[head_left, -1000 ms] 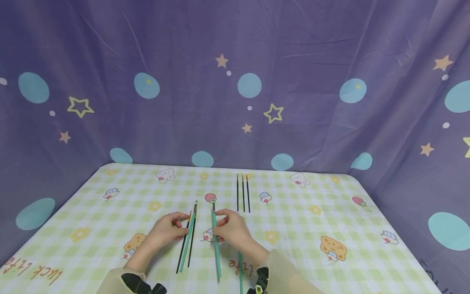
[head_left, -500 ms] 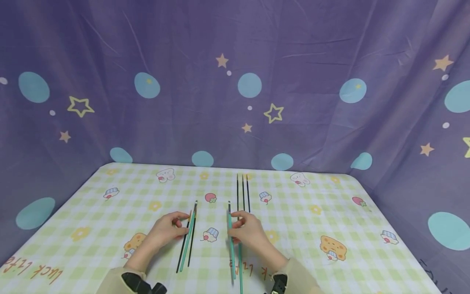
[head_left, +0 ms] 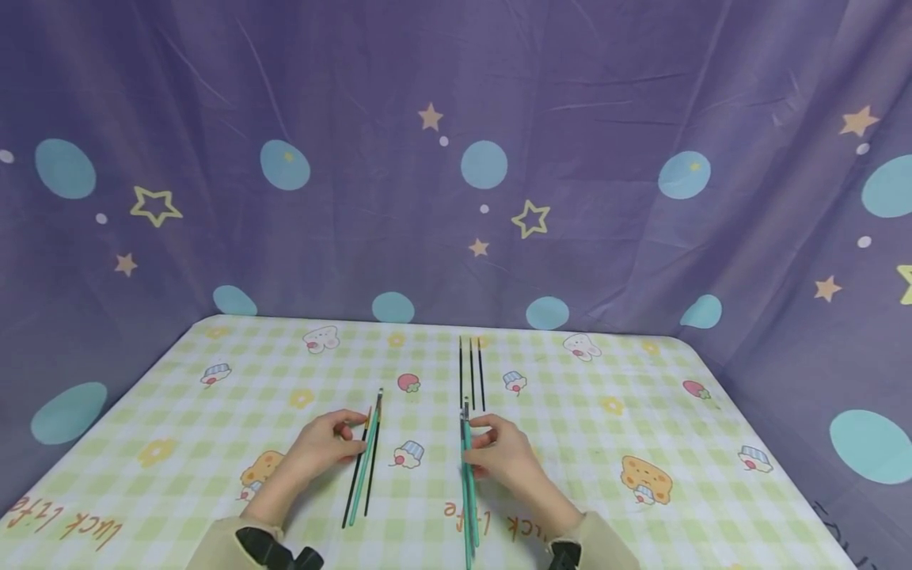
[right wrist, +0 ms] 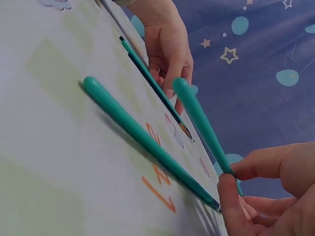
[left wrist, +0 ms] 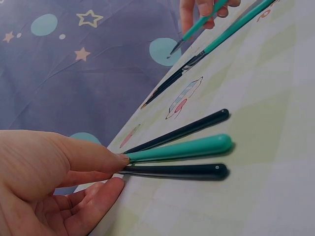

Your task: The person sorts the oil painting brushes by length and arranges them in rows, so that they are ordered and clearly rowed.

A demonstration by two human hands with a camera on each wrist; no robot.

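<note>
My left hand [head_left: 324, 443] stays at a small fan of paintbrushes on the cloth, thumb and finger pinching near their ferrules. A green paintbrush [left wrist: 197, 147] lies between a black paintbrush [left wrist: 182, 129] and another black paintbrush [left wrist: 182, 171] there. My right hand [head_left: 506, 453] pinches a second green paintbrush [right wrist: 199, 118] between thumb and fingers, its handle end raised off the table. Just under and beside it, a third green paintbrush [right wrist: 133, 128] lies on the cloth, bristles pointing away from me.
Several thin dark paintbrushes [head_left: 472, 376] lie parallel farther back, beyond the right hand. A checked cloth [head_left: 584, 443] with printed cartoons covers the table. Behind the table's far edge hangs a purple curtain [head_left: 356, 237] with stars and dots.
My right hand has carried its green paintbrush rightward from the middle, to right beside the green one lying on the cloth. The left hand has kept its place at the fan of paintbrushes.
</note>
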